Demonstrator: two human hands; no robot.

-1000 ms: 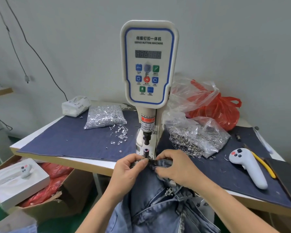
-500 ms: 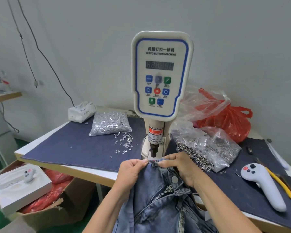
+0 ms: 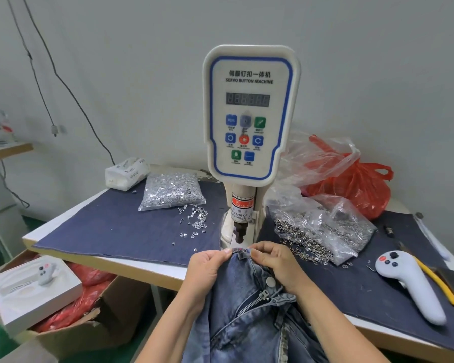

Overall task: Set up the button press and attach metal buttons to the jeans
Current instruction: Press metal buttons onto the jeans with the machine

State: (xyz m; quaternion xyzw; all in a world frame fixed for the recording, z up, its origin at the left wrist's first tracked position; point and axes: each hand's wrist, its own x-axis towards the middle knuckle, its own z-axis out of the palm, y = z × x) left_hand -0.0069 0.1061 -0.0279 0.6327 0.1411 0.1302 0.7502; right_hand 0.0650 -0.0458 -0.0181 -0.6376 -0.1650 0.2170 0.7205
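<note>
The jeans (image 3: 249,310) have come back from under the press (image 3: 249,121) head; its lower die is hidden (behind the waistband), which left hand (image 3: 207,271) and right hand (image 3: 275,265) pinch at the table edge.

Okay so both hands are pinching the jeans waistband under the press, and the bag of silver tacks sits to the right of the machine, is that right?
Not quite. In the head view the bag of silver tacks sits to the left of the machine, not the right. Both the left hand and right hand do pinch the jeans waistband under the press.
</note>
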